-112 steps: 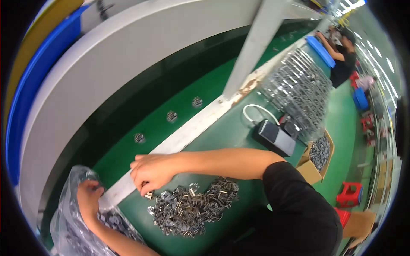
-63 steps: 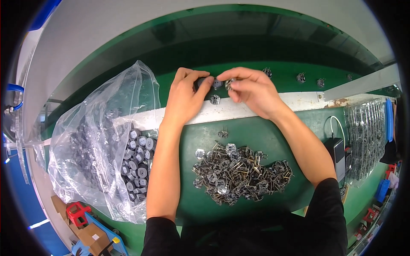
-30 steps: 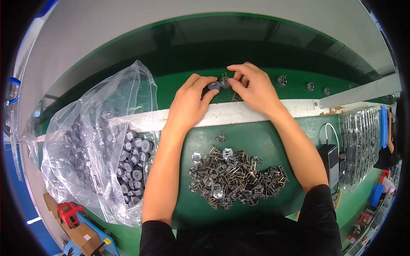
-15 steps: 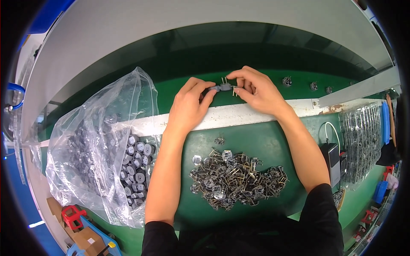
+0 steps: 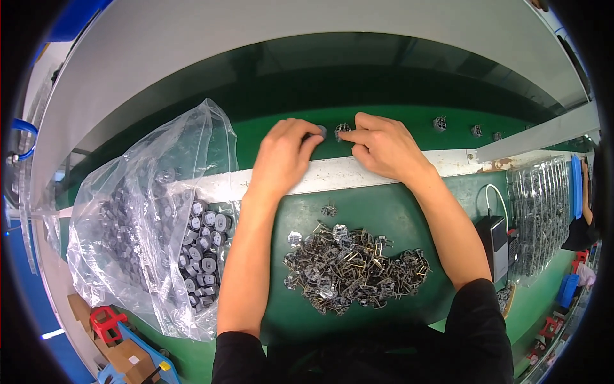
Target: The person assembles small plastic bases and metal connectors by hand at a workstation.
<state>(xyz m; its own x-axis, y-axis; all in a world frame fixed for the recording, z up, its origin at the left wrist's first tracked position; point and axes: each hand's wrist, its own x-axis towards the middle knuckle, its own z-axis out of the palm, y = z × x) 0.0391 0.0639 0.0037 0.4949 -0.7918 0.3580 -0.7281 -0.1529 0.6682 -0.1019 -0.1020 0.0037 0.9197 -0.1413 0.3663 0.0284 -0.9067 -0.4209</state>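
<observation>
Over the green belt (image 5: 268, 131), my left hand (image 5: 281, 157) is closed, its fingertips pinching a small grey round cap (image 5: 321, 132). Just right of the cap, a small dark circuit assembly (image 5: 343, 128) sits on the belt. My right hand (image 5: 387, 146) touches that assembly with the tip of its stretched index finger. The thumb stays apart, and nothing is gripped in this hand. Nearer to me, between my forearms, lies a heap of small circuit boards with metal pins (image 5: 352, 269). One loose board (image 5: 329, 210) lies just beyond the heap.
A clear plastic bag (image 5: 153, 256) full of grey round caps (image 5: 208, 246) lies left of my left arm. Similar assemblies (image 5: 440, 123) stand farther right on the belt. A white metal rail (image 5: 345, 174) borders it. At right are a black-and-grey device (image 5: 492, 243) and stacked clear trays (image 5: 540, 214).
My hands have come apart from a grey part with metal pins held between them. A dark assembly now sits under my right index finger. The assemblies on the belt have shifted right.
</observation>
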